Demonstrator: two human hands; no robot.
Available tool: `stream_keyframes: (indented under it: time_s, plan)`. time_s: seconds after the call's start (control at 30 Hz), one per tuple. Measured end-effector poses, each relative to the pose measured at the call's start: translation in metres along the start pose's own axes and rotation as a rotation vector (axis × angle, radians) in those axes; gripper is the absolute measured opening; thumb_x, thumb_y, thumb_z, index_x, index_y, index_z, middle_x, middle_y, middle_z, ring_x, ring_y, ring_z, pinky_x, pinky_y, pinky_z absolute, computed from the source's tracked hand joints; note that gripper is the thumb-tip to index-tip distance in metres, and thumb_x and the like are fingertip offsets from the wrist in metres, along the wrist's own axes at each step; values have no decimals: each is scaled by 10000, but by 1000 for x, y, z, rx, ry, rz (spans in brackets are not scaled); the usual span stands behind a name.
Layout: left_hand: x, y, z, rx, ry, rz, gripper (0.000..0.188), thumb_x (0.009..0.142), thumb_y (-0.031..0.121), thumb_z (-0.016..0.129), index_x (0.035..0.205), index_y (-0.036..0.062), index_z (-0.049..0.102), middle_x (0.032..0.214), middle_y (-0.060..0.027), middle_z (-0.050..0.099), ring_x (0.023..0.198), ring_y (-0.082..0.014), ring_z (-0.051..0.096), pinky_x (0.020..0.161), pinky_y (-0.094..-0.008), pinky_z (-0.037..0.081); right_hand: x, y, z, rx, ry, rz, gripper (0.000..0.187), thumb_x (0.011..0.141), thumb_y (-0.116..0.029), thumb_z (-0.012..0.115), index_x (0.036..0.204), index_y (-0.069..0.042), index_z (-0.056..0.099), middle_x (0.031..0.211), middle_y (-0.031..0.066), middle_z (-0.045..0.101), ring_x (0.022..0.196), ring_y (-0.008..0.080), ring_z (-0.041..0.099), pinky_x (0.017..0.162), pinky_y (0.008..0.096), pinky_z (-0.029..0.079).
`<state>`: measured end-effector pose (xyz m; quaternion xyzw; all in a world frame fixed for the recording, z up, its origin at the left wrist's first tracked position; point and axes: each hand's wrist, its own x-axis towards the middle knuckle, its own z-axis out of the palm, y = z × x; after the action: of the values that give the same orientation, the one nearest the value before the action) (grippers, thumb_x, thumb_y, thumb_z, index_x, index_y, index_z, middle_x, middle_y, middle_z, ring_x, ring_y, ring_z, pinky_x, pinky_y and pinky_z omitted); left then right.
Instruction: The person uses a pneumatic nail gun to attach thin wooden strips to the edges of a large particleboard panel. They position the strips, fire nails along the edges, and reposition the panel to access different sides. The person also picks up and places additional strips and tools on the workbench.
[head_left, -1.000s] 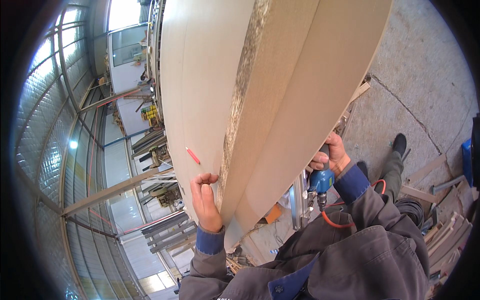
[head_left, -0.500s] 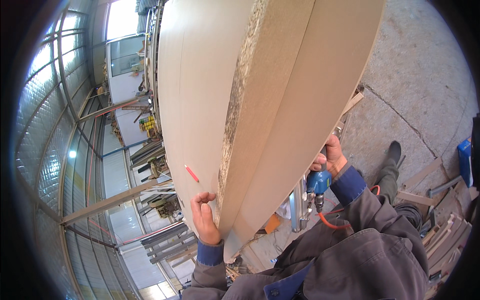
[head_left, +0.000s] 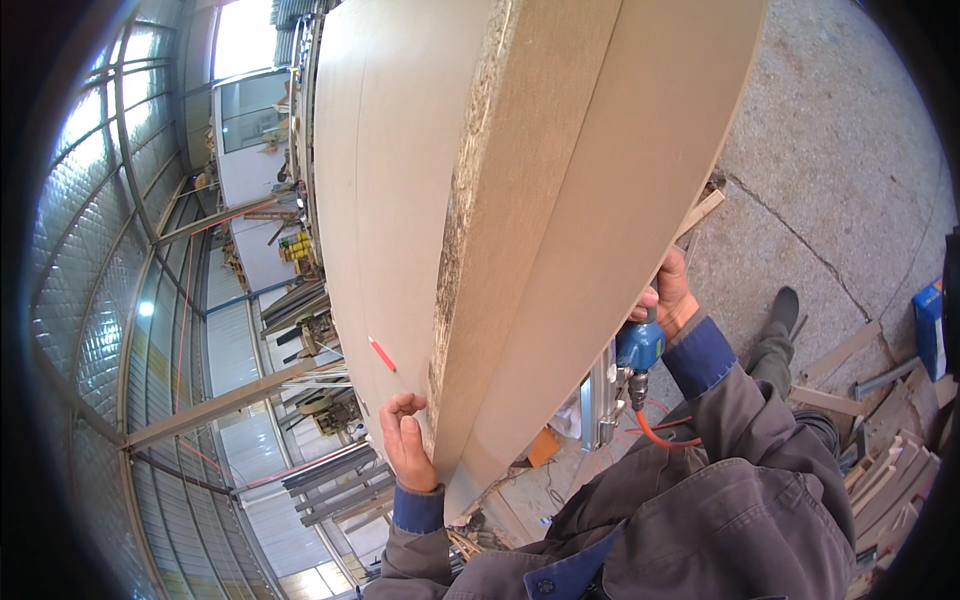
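Note:
My left hand rests on a wide beige panel, its fingers loosely bent and the thumb apart. It lies against the rough chipboard edge of a thick strip on the panel, close to the strip's near end. Just beyond the fingertips is a short red pencil. Below the panel's right edge, my right hand is closed round the dark handle of a blue air tool. An orange hose runs from its metal coupling. The panel hides the tool's front end.
A concrete floor with a crack lies to the right. Wood offcuts are heaped at the lower right, by a blue box. Metal rails stand under the panel. Along the left are steel bars and shed framing.
My right hand and the air tool have shifted slightly up and farther behind the panel's edge, hiding more of the tool. My left hand stays nearly in place. The strip appears slightly farther left.

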<state>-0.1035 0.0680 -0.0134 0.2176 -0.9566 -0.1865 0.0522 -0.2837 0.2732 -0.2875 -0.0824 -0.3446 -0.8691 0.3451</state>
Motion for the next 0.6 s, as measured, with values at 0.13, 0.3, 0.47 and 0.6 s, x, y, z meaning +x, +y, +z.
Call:
stream_keyframes:
  time_s: [0.13,0.3,0.47,0.6]
  plan:
    - [0,0,1,-28,-4,1,510,1017,419,484,1231,-43,516,1085,-142,600,1047,-225,573,983,-372,423,4,-9,-2,13,-72,13,426,920,-297,666,1088,82,566,931,126,613,539,107,534,475,287,502]
    - [-1,-3,0,-14,1,-14,525,1016,424,482,1248,-47,507,1082,-142,592,1044,-223,568,981,-373,423,9,-18,-3,14,-123,2,429,932,-304,654,1112,75,563,942,123,616,549,105,537,481,286,503]
    - [-2,-11,0,-58,7,-9,523,1016,422,482,1245,-48,511,1078,-142,590,1035,-222,565,978,-372,423,15,-28,11,-15,-77,-17,440,935,-315,657,1102,82,565,935,113,616,536,98,530,477,277,498]
    - [0,-1,1,1,1,6,516,1016,409,481,1250,-50,510,1076,-142,590,1032,-223,565,976,-374,425,18,-34,13,-22,-81,-6,449,930,-324,663,1090,84,564,913,107,613,522,93,525,470,268,490]
